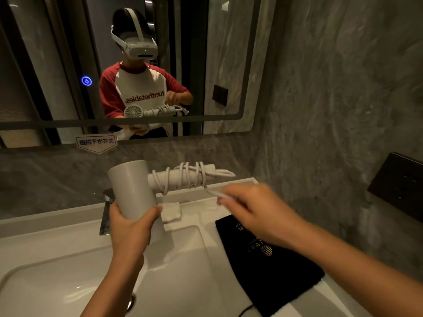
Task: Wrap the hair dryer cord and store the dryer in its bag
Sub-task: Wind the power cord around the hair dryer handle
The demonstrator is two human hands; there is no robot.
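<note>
My left hand (pixel 130 223) grips the barrel of a white hair dryer (pixel 132 186), held above the sink with its handle pointing right. The white cord (pixel 185 177) is coiled several times around the handle. My right hand (pixel 254 209), blurred by motion, pinches the loose end of the cord just below and right of the handle. A black drawstring bag (pixel 267 259) with a gold logo lies flat on the counter right of the basin, under my right forearm.
A white basin (pixel 57 271) fills the lower left, with a chrome tap (pixel 106 213) behind my left hand. A folded white cloth (pixel 171 210) lies on the rim. A mirror (pixel 229 65) hangs above; a dark wall socket (pixel 398 188) sits at right.
</note>
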